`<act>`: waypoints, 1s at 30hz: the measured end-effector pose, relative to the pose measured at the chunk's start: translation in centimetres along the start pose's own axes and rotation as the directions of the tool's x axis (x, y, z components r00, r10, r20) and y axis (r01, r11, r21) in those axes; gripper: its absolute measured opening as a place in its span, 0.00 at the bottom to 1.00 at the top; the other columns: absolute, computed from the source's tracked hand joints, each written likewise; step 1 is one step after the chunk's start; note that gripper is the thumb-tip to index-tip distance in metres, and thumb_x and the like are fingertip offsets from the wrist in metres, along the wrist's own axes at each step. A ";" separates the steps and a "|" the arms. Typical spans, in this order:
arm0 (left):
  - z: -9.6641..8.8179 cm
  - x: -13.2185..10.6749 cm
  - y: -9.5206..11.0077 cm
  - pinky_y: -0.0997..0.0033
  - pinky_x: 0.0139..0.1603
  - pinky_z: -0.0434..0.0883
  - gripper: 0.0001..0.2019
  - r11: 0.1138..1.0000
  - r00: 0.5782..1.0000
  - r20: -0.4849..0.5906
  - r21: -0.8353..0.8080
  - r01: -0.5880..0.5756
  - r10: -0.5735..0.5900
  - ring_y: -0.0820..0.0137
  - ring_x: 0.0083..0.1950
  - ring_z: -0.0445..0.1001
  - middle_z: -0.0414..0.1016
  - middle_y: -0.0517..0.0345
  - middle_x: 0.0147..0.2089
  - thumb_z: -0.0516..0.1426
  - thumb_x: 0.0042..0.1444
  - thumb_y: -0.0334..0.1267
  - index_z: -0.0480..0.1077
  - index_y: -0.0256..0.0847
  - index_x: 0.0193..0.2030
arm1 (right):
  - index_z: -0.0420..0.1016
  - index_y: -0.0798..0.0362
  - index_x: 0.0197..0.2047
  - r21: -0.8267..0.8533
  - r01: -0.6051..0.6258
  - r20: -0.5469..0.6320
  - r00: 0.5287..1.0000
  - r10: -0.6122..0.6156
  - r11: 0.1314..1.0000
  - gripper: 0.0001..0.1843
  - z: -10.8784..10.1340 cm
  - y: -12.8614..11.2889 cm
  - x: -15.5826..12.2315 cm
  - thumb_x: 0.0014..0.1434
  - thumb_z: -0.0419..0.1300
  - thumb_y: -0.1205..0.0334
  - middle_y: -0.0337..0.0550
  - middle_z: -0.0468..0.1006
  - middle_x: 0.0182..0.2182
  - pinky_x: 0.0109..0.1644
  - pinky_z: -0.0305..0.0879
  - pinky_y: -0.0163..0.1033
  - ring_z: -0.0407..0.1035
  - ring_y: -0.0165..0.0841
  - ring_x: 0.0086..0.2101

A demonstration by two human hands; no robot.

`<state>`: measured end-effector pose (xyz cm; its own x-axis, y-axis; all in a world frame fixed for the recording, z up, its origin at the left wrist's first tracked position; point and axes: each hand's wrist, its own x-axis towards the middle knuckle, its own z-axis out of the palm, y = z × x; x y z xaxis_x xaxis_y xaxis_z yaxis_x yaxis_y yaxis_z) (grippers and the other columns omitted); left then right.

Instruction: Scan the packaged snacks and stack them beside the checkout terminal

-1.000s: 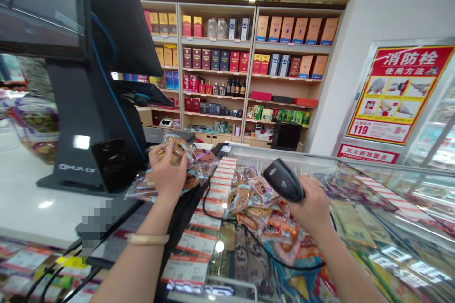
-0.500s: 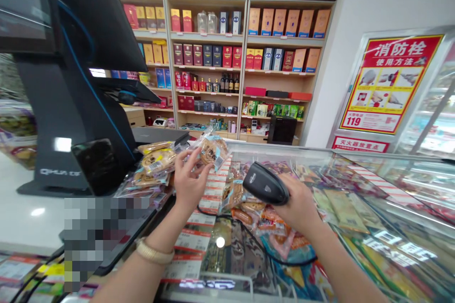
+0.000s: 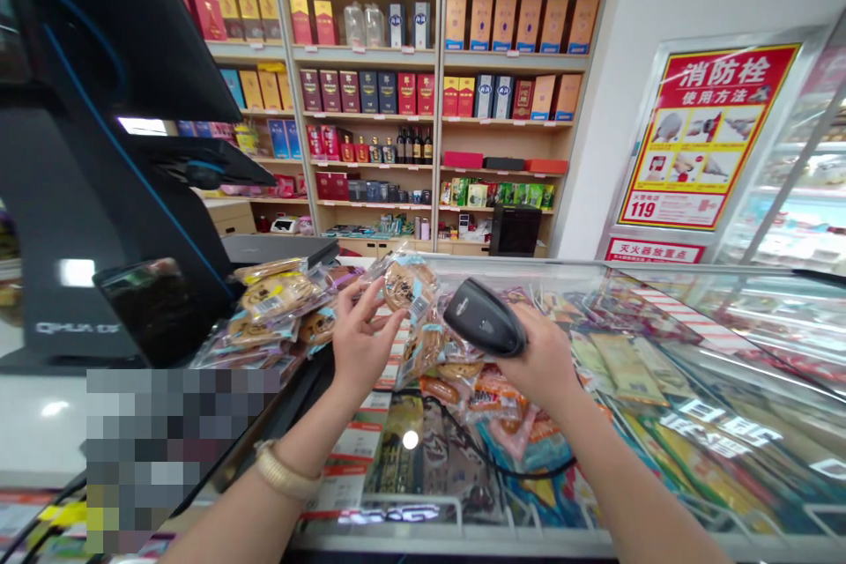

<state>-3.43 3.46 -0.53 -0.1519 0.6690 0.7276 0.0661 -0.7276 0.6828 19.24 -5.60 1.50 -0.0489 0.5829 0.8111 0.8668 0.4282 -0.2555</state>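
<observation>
My left hand (image 3: 360,339) pinches the edge of a clear-wrapped cookie packet (image 3: 408,284) with a pale blue label and a barcode, held upright above the freezer's near left part. My right hand (image 3: 545,361) is wrapped round a black barcode scanner (image 3: 486,319), whose head points left at the packet, a small gap apart. More wrapped cookies (image 3: 274,295) lie heaped left of my left hand. Below the scanner, several similar packets (image 3: 423,348) and orange sausage packs (image 3: 495,395) rest on the glass. The scanner's black cable (image 3: 463,441) loops over them.
A black cash register (image 3: 125,167) stands on the white counter at left. The glass-topped freezer (image 3: 661,476) with packaged goods extends to the right. Shelves (image 3: 370,57) with boxes and bottles line the back wall, beside a red-and-yellow fire hydrant sign (image 3: 710,137).
The camera view has turned slightly right. My left hand has brought the cookie packet rightward, narrowing its gap to the scanner. Both hands keep their holds.
</observation>
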 end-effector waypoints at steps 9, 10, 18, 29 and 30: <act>3.0 -2.1 -0.8 0.56 0.56 0.70 0.26 0.933 0.857 0.404 -0.026 0.360 -0.319 0.59 0.53 0.75 0.77 0.47 0.51 0.62 0.51 0.48 0.74 0.38 0.55 | 0.69 0.51 0.29 -0.005 -0.199 -0.399 0.899 0.180 0.980 0.09 -0.9 3.6 0.2 0.49 0.61 0.54 0.39 0.73 0.24 0.30 0.61 0.37 0.66 0.33 0.25; 3.0 -2.3 -1.0 0.55 0.59 0.68 0.23 0.960 0.863 0.431 0.034 0.278 -0.265 0.59 0.55 0.73 0.76 0.47 0.53 0.61 0.52 0.47 0.75 0.40 0.53 | 0.69 0.51 0.29 -0.009 -0.201 -0.396 0.900 0.181 0.980 0.10 -0.8 3.8 0.1 0.49 0.61 0.54 0.39 0.73 0.24 0.30 0.60 0.37 0.66 0.33 0.25; 1.8 -1.6 -3.1 0.55 0.64 0.63 0.26 0.951 0.918 0.261 0.169 0.260 -0.298 0.59 0.63 0.66 0.67 0.45 0.61 0.56 0.57 0.44 0.66 0.44 0.63 | 0.70 0.50 0.31 -0.064 -0.144 -0.336 0.935 0.115 0.987 0.08 0.0 4.1 -0.4 0.51 0.60 0.55 0.42 0.75 0.27 0.33 0.63 0.38 0.70 0.37 0.30; 1.3 1.9 -2.1 0.61 0.66 0.63 0.41 0.759 0.800 0.206 -0.254 0.600 -0.564 0.72 0.67 0.64 0.62 0.57 0.68 0.52 0.59 0.39 0.30 0.59 0.73 | 0.69 0.50 0.30 -0.095 -0.104 -0.275 0.958 0.074 0.990 0.06 0.1 3.2 -0.2 0.51 0.58 0.57 0.39 0.73 0.25 0.31 0.61 0.37 0.68 0.36 0.28; 1.2 1.9 -2.4 0.61 0.65 0.65 0.41 0.765 0.805 0.202 -0.249 0.593 -0.558 0.71 0.66 0.66 0.64 0.57 0.67 0.52 0.59 0.40 0.31 0.59 0.73 | 0.69 0.49 0.31 -0.097 -0.101 -0.275 0.959 0.071 0.990 0.06 0.1 3.2 -0.2 0.51 0.59 0.57 0.39 0.73 0.25 0.31 0.61 0.37 0.68 0.36 0.28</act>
<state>-2.69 6.72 -0.72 0.0397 0.9752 0.2177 -0.2849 -0.1978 0.9379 21.95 -4.32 0.48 0.1507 0.3997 0.9042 0.9114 0.2981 -0.2837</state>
